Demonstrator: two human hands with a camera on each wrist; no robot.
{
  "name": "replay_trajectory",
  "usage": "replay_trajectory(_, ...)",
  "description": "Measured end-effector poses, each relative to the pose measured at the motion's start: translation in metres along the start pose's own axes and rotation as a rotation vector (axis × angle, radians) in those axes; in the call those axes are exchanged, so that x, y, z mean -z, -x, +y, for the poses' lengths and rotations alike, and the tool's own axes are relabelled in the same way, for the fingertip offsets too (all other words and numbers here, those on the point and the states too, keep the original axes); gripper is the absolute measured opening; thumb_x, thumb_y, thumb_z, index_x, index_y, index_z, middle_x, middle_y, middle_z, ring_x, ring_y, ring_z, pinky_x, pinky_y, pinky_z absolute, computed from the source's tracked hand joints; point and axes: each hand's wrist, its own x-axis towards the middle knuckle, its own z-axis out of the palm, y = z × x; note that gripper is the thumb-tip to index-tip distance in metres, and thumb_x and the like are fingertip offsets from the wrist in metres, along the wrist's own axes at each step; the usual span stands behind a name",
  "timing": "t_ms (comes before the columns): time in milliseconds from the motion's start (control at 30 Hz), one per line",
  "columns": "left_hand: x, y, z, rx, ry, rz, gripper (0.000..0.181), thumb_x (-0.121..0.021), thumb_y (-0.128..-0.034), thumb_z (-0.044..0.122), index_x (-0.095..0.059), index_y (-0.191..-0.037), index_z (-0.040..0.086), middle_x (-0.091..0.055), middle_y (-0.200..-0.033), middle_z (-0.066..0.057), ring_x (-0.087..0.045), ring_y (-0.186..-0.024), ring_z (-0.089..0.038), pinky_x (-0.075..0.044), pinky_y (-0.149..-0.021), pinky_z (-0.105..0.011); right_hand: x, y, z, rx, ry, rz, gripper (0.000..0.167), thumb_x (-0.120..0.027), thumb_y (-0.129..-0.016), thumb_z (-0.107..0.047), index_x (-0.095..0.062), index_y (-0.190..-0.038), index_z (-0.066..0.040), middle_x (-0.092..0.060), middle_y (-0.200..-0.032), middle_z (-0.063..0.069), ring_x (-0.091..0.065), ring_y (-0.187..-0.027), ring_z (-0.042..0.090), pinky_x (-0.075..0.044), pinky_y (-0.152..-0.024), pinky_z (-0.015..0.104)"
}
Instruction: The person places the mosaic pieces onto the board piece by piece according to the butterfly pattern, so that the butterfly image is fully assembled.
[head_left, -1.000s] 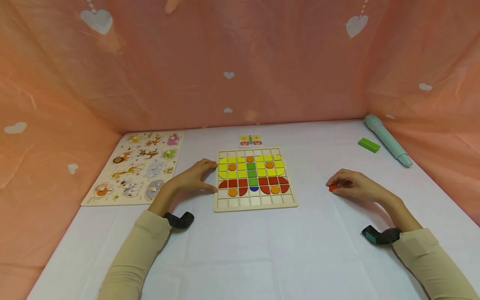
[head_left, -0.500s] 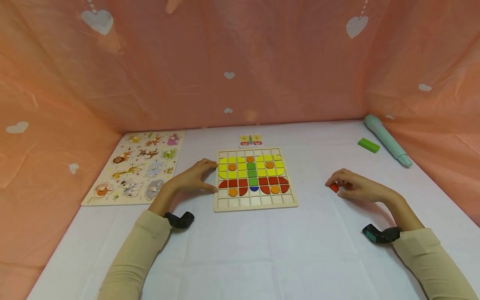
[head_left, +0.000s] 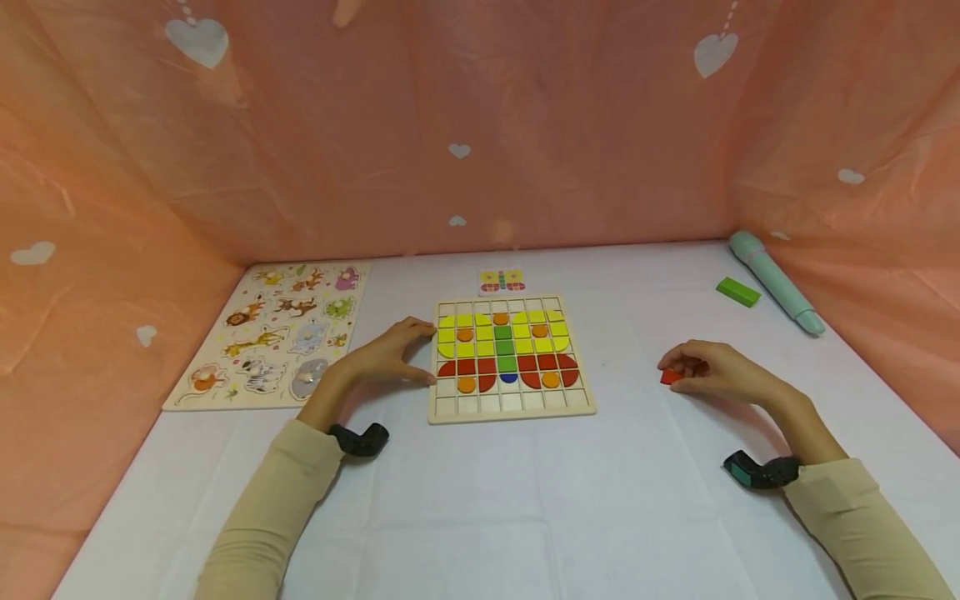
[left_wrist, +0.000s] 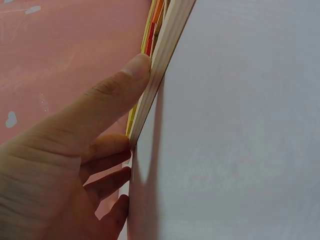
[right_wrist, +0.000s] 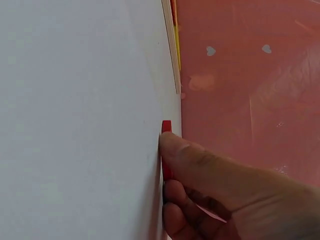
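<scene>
A wooden grid board [head_left: 510, 403] lies flat, its cells filled with yellow, red, green, orange and blue pieces in a butterfly pattern. My left hand [head_left: 382, 354] touches the board's left edge with its thumb and fingertips. In the left wrist view, the thumb of that hand [left_wrist: 75, 145] rests against the wooden rim. Right of the board, my right hand [head_left: 716, 372] pinches a small red piece [head_left: 670, 377] low over the table. The right wrist view has the red piece [right_wrist: 167, 126] standing on edge under the thumb; its lower part is partly hidden by the fingers.
Behind the board lies a small butterfly pattern card [head_left: 501, 281]. An animal knob puzzle [head_left: 272, 400] is at the left. A green block [head_left: 738, 292] and a mint-green microphone-shaped object [head_left: 776, 283] lie at the far right. A pink curtain [head_left: 585, 142] hangs round the table.
The red piece turns between my right fingers while the right hand shifts only slightly. My left hand and the board keep their places.
</scene>
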Motion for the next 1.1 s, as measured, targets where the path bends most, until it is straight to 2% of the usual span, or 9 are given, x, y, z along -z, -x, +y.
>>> replay_trajectory(167, 0.001, 0.001, 0.0, 0.006, 0.005, -0.002, 0.085, -0.079, -0.0726, 0.038, -0.04, -0.138, 0.0, -0.038, -0.139, -0.016, -0.029, -0.133, -0.031, -0.019, -0.113, -0.048, 0.001, -0.002, -0.001, 0.037, 0.029, 0.009, 0.024, -0.074, -0.076, -0.002, -0.064, -0.098, -0.004, -0.064, -0.085, -0.003, -0.055, -0.072, 0.004, -0.047, -0.064, 0.016)
replay_trajectory(300, 0.002, 0.0, 0.0, 0.01, 0.006, -0.005, 0.085, -0.079, -0.0723, 0.038, -0.04, -0.138, 0.001, -0.038, -0.139, -0.015, -0.029, -0.133, -0.031, -0.019, -0.113, -0.048, -0.001, -0.013, -0.011, 0.033, 0.088, 0.024, 0.023, -0.075, -0.075, -0.003, -0.065, -0.095, -0.005, -0.061, -0.081, -0.008, -0.053, -0.07, 0.002, -0.047, -0.061, 0.017)
replay_trajectory(467, 0.003, -0.002, -0.001, 0.018, -0.001, -0.011, 0.086, -0.079, -0.0722, 0.039, -0.04, -0.139, 0.002, -0.037, -0.14, -0.015, -0.029, -0.133, -0.03, -0.02, -0.113, -0.047, -0.005, -0.048, -0.044, -0.001, 0.166, 0.07, 0.021, -0.075, -0.075, -0.001, -0.066, -0.094, -0.002, -0.062, -0.08, -0.002, -0.052, -0.069, 0.008, -0.048, -0.06, 0.021)
replay_trajectory(567, 0.004, -0.001, -0.001, 0.02, 0.002, -0.007, 0.085, -0.079, -0.072, 0.038, -0.04, -0.139, 0.002, -0.037, -0.14, -0.014, -0.029, -0.133, -0.03, -0.019, -0.113, -0.047, -0.013, -0.077, -0.071, -0.044, 0.137, 0.098, 0.022, -0.075, -0.077, -0.005, -0.067, -0.097, 0.0, -0.066, -0.085, 0.004, -0.055, -0.072, 0.014, -0.049, -0.064, 0.023)
replay_trajectory(667, 0.005, -0.001, -0.001, 0.015, 0.007, -0.005, 0.085, -0.079, -0.0723, 0.037, -0.039, -0.139, 0.002, -0.037, -0.14, -0.014, -0.029, -0.133, -0.03, -0.019, -0.113, -0.047, -0.028, -0.104, -0.097, -0.054, 0.062, 0.1, 0.024, -0.074, -0.079, -0.01, -0.068, -0.099, 0.001, -0.067, -0.087, 0.006, -0.057, -0.074, 0.016, -0.051, -0.066, 0.023)
replay_trajectory(833, 0.003, -0.002, -0.001, -0.007, 0.014, -0.009, 0.084, -0.079, -0.0734, 0.034, -0.038, -0.139, 0.0, -0.037, -0.139, -0.016, -0.03, -0.132, -0.031, -0.02, -0.113, -0.047, -0.066, -0.14, -0.133, 0.03, -0.014, 0.067, 0.021, -0.074, -0.079, -0.011, -0.068, -0.097, 0.001, -0.067, -0.084, 0.005, -0.061, -0.071, 0.014, -0.053, -0.065, 0.024)
replay_trajectory(933, 0.002, -0.001, -0.001, -0.016, 0.023, -0.009, 0.083, -0.079, -0.0737, 0.032, -0.039, -0.138, -0.001, -0.037, -0.139, -0.017, -0.029, -0.132, -0.032, -0.02, -0.113, -0.048, -0.091, -0.156, -0.147, 0.054, -0.016, 0.031, 0.02, -0.074, -0.08, -0.013, -0.069, -0.096, -0.001, -0.067, -0.083, 0.003, -0.061, -0.071, 0.011, -0.052, -0.065, 0.021)
replay_trajectory(1100, 0.001, 0.0, -0.003, -0.04, 0.018, -0.005, 0.081, -0.078, -0.0745, 0.032, -0.04, -0.137, -0.002, -0.038, -0.138, -0.018, -0.03, -0.132, -0.033, -0.021, -0.112, -0.048, -0.122, -0.174, -0.159, 0.032, -0.031, -0.051, 0.021, -0.074, -0.08, -0.017, -0.069, -0.095, -0.003, -0.067, -0.079, 0.0, -0.058, -0.068, 0.009, -0.049, -0.062, 0.017)
